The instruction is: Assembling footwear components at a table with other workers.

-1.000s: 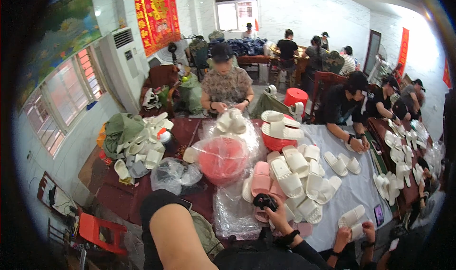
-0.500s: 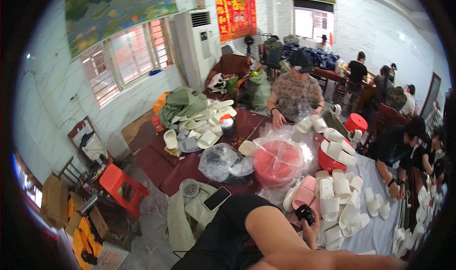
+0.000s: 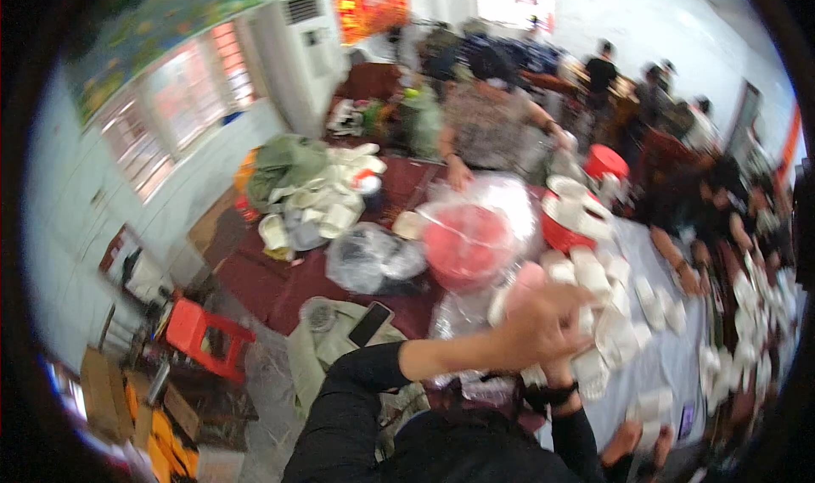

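We show the left hand (image 3: 536, 326) overlapping the right hand (image 3: 558, 371), both grips too blurred to tell, beside white slippers (image 3: 620, 340) heaped on a pale sheet (image 3: 666, 373): apparently a two-handed adjustment, next calling for steady fingers.

The left hand (image 3: 543, 328), out of view in both earlier pictures, has come across in front of the right hand (image 3: 560, 369); the small black object seen in the right hand before is now hidden; the left hand partly covers the pink slide sandal (image 3: 526, 279); across the table, the co-worker's hands (image 3: 459, 177), formerly close together, have parted widely.
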A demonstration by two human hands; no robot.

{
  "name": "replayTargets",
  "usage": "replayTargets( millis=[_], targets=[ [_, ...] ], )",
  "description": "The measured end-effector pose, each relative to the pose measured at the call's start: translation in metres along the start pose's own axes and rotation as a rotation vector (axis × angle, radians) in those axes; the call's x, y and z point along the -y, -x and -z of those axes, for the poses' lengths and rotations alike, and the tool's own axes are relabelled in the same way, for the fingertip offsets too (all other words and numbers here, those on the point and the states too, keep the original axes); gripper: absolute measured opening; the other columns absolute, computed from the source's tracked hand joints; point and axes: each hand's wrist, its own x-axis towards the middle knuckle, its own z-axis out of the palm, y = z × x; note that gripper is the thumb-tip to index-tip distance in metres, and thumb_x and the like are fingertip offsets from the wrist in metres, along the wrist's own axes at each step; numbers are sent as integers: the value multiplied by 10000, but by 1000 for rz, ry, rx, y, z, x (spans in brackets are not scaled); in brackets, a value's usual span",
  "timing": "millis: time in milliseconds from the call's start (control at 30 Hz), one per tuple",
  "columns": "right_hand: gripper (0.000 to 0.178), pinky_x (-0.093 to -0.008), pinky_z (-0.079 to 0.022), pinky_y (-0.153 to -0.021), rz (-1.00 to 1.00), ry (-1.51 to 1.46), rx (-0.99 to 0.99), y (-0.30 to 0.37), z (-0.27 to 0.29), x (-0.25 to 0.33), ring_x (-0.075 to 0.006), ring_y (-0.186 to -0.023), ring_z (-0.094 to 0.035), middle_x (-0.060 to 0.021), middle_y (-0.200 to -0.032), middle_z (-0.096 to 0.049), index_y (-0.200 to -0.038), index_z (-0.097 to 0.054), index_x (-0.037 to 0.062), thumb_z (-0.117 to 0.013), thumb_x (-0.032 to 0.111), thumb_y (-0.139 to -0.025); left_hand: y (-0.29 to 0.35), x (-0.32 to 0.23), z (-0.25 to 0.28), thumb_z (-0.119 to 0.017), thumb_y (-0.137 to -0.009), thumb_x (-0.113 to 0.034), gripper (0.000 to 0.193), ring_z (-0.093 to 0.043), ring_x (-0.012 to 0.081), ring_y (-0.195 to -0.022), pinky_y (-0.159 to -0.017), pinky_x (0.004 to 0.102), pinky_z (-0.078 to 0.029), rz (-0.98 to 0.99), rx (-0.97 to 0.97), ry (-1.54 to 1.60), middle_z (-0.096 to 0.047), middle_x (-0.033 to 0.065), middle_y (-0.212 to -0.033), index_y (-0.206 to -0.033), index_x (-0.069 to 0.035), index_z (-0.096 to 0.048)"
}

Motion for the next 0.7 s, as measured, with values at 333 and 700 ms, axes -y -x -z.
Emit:
replayTargets(
  millis=[333, 700],
  targets=[
    [597, -184, -433, -641, 63, 189, -155, 8, -50, 39, -65, -792, -507, -44, -1102, -501, -1369, -309, 52, -579, 10, -839, 37, 108, -7, -682, -798, -234, 442, -527, 174, -1053, -865, 325, -425, 262, -316, 22, -557, 79, -1139, -1181, -64, -541],
    [594, -304, -399, -909, 210, 511, -55, 12, -28, 17, -205, -1098, -485, -118, -1184, -455, -1338, -362, 25, -623, 20, -804, 39, 98, -25, -589, -859, -56, 232, -558, 67, -817, -701, 215, -461, 178, -390, 132, -636, 43, -938, -1083, 5, -574]
  ],
)
